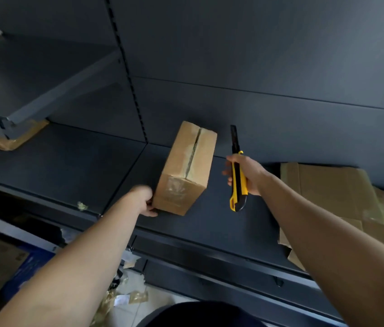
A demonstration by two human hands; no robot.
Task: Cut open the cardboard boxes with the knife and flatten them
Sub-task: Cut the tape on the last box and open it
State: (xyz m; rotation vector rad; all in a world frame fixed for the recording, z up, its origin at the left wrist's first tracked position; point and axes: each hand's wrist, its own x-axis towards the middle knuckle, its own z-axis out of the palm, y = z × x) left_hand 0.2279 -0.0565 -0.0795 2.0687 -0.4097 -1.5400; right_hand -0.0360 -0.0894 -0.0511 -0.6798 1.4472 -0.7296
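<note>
— Where is the box (187, 166), and why hold it so?
— It's on the shelf (92, 166), seam uppermost. My left grip (142, 199) sits at its near corner, I judge to steady it. My right grip (242, 174) is wrapped round the knife (236, 171), blade out, just beside the box and not touching it.
— Anything unclear?
— The left fingers are hidden behind the box, so I cannot tell if they clasp it. The seam is too blurred to tell if it is slit.
</note>
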